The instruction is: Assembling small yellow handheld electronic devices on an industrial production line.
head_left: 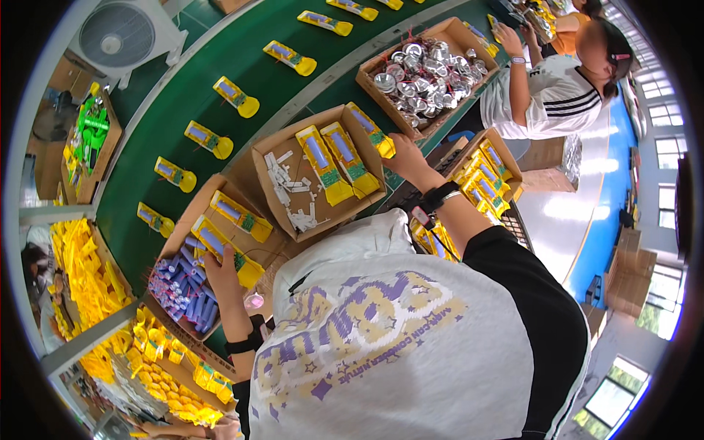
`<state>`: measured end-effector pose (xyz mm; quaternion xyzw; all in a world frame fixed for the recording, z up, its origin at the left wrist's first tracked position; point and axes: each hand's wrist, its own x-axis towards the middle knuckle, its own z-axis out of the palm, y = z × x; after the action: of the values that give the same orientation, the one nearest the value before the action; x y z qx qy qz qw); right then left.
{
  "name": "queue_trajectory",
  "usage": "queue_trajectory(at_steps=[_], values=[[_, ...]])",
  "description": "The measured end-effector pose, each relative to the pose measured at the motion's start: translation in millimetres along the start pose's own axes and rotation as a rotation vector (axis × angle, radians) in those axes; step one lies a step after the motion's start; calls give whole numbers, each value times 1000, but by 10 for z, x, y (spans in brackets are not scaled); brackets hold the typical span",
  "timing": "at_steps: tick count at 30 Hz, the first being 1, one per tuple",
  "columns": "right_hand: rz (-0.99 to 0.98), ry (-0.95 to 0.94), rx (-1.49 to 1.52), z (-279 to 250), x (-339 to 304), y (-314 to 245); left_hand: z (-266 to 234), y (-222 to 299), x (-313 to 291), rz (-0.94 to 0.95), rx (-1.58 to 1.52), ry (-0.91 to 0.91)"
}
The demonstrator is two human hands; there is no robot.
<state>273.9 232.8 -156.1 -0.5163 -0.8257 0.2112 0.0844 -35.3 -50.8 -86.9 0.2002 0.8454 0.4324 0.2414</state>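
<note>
and here's the right hand, thumb and fingers pinched on the round end of a yellow case, which sits at the upper right edge of an open cardboard box. lovely bright thing, this: long, narrow, shaped like a shallow scoop, a pale purple-blue battery laid in its body and a small green circuit board near the rounded end. over on the other side, well apart from the right, the left hand lies on a second yellow case, just beside a heap of purple batteries; fingers are touching it, though whether they grip it i can't tell from here. same look on that one, purple above, green in the middle, plain yellow at the near end, with a thin dark wire curling off it. between the hands, two more yellow cases lie side by side in the box, right next to scattered white plastic bits, and others line the green belt beyond.
</note>
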Motion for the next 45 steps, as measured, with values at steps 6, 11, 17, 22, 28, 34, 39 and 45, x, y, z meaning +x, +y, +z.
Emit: queue_trajectory(at_steps=[6, 11, 17, 22, 28, 34, 39, 45], values=[[25, 67, 20, 58, -37, 123, 53, 137, -17, -15, 53, -68], [45, 83, 27, 21, -114, 90, 84, 95, -17, 19, -72, -68], [-192, 278, -172, 75, -296, -167, 40, 45, 9, -10, -10, -69], [-207, 371, -163, 89, -300, -169, 137, 409, -185, -109, -191, -12], [-58, 436, 688, -413, -291, -613, 109, 712, -314, -67, -223, -307], [-201, -404, 1160, -919, -445, -1455, 372, 1104, -453, 54, -259, -671], [-163, -471, 1348, -807, -515, -1574, 512, 1200, -594, 100, -196, -727], [-110, -469, 1392, -821, -584, -1494, 530, 1147, -623, 166, -61, -726]])
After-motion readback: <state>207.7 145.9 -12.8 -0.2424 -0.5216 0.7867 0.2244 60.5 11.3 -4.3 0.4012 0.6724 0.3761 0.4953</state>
